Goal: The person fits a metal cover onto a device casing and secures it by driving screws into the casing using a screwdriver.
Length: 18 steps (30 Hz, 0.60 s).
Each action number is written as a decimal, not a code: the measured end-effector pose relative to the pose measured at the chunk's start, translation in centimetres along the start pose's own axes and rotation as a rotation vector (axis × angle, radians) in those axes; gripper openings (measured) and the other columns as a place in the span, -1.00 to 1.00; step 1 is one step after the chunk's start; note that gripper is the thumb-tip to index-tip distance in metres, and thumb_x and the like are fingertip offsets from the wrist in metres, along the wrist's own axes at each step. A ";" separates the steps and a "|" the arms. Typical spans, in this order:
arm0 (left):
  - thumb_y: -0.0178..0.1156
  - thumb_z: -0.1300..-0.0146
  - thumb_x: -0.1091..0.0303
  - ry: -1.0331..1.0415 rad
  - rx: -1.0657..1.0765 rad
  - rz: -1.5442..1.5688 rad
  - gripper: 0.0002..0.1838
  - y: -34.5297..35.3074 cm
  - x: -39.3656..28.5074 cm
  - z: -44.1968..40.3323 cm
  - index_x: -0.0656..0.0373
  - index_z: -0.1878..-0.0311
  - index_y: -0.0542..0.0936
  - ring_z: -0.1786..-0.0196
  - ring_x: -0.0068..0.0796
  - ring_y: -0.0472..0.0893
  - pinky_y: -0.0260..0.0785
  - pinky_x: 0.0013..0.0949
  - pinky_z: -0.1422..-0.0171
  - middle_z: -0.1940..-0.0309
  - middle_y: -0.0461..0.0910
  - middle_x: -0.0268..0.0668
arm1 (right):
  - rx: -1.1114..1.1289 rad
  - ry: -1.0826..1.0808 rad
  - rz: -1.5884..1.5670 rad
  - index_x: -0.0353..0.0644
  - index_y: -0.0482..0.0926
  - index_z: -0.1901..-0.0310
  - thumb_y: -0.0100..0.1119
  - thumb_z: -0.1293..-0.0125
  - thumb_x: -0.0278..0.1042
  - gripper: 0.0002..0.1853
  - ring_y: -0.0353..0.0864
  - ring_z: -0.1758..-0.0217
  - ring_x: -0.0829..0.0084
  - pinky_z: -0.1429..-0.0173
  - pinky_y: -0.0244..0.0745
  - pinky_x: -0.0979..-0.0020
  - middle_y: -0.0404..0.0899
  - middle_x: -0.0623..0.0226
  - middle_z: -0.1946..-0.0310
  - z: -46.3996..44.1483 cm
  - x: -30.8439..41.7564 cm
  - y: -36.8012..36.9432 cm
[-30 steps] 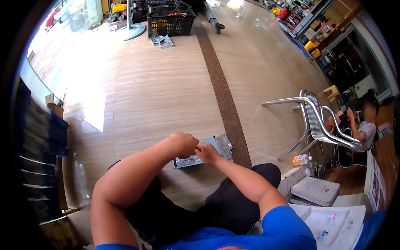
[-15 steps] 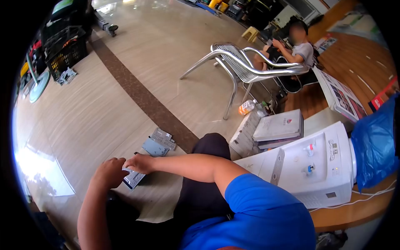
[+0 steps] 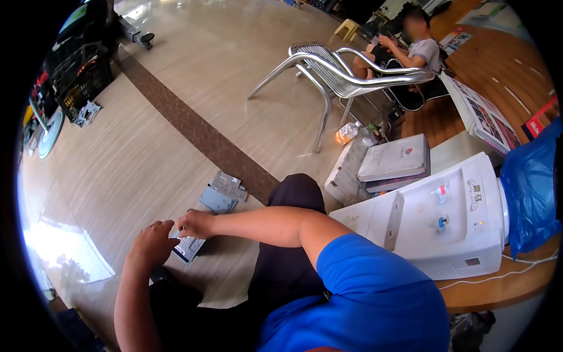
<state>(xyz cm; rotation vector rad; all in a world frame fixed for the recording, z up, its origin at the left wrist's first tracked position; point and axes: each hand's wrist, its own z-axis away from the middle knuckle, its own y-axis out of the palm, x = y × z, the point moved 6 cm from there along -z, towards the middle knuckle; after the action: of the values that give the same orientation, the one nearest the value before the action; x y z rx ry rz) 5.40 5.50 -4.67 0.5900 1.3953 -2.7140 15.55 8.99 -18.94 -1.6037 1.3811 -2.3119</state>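
My left hand is at the lower left, above the floor, its fingers bent and thumb apart from them; nothing shows in its grip. Close beside it, my right hand has curled fingers drawn together, and whatever is at their tips is too small to make out. Just below both hands lies a flat, light grey electronic unit with a dark edge, partly covered by them. Whether either hand touches it, I cannot tell. Beyond my right hand, thin grey metal plates overlap on the floor.
A white water dispenser lies to my right, near a thick book and a bottle. A metal chair stands ahead, with a seated person behind it. A black crate is at far left.
The view has shifted slightly, so the floor objects sit higher. My right hand has lifted a little away from the unit, uncovering more of its surface. The hands stay close together.
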 end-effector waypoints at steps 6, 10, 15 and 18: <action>0.27 -0.24 0.18 0.038 -0.012 0.012 -0.53 0.2 0.3 -0.1 0.10 -0.19 0.51 -0.20 -0.02 0.51 0.37 -0.08 -0.25 -0.07 0.58 -0.05 | -0.006 -0.171 0.048 -0.13 0.57 0.11 0.14 -0.31 -0.30 -0.82 0.65 0.11 -0.01 -0.03 0.52 0.16 0.65 -0.02 0.28 -0.5 -1.1 1.7; 0.28 -0.23 0.19 0.080 -0.104 0.016 -0.66 0.6 0.9 -0.2 0.10 -0.02 0.58 -0.11 -0.03 0.56 0.41 -0.05 -0.16 0.03 0.63 -0.08 | -0.018 -0.114 -0.001 -0.02 0.61 0.04 0.00 -0.34 -0.34 -0.76 0.67 0.13 0.03 -0.03 0.54 0.12 0.67 0.04 0.20 -0.9 -2.8 2.7; 0.25 -0.26 0.21 0.094 -0.086 0.017 -0.71 1.3 1.8 -1.1 0.14 0.03 0.58 -0.05 0.00 0.60 0.45 -0.05 -0.09 0.11 0.65 -0.06 | -0.009 -0.156 -0.038 -0.13 0.60 0.07 0.08 -0.37 -0.33 -0.81 0.69 0.25 0.16 0.15 0.56 0.27 0.68 0.12 0.34 -0.5 -0.7 0.8; 0.24 -0.28 0.20 0.067 -0.056 -0.003 -0.71 1.6 2.1 -1.3 0.14 0.02 0.58 -0.07 -0.05 0.61 0.46 -0.07 -0.10 0.08 0.66 -0.07 | 0.064 -0.097 -0.067 -0.14 0.61 0.08 0.11 -0.37 -0.28 -0.80 0.68 0.27 0.14 0.17 0.54 0.24 0.67 0.11 0.38 -0.3 -0.2 0.1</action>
<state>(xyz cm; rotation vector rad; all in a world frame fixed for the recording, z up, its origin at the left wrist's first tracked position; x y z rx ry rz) 4.18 5.86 -7.26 0.6813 1.4825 -2.6715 15.34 9.22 -19.23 -1.7435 1.2403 -2.2545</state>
